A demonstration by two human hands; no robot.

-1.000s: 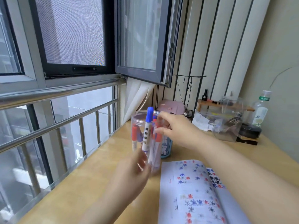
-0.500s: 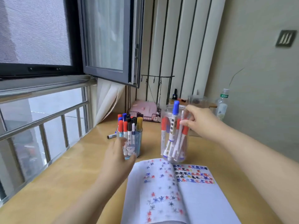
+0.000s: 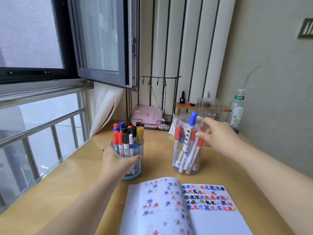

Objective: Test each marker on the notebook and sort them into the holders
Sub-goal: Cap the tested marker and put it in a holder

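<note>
The left hand (image 3: 116, 161) wraps round the near side of a blue round plastic marker holder (image 3: 133, 173), fingers and thumb curled on its wall, so the holder's front and the lower barrels of its markers are covered. Capped markers in red, blue, black and yellow (image 3: 126, 135) stand upright in it.

The right hand (image 3: 218, 134) grips the far right rim of a clear cylindrical plastic jar (image 3: 186, 150), fingertips curled over the edge. Whether they also touch a marker inside cannot be told. In the jar lean several white-barrelled markers with red and blue caps (image 3: 190, 143), one blue cap rising above the rim. Their printed labels are too small to read.

An open white paper notebook (image 3: 183, 207), covered in red, blue and black star-shaped scribbles, lies at the near edge of the light wooden desk (image 3: 67, 187). Its lower part is cut off by the frame and its left page is blurred. Both containers stand just beyond it, the holder to the left, the jar to the right.

At the back edge sit a pink case in a wire tray (image 3: 149, 114), a clear box (image 3: 210, 107) on a small wooden shelf, and a plastic bottle (image 3: 237, 111) against the grey-green wall. A railed window (image 3: 42, 99) runs along the desk's left side.
</note>
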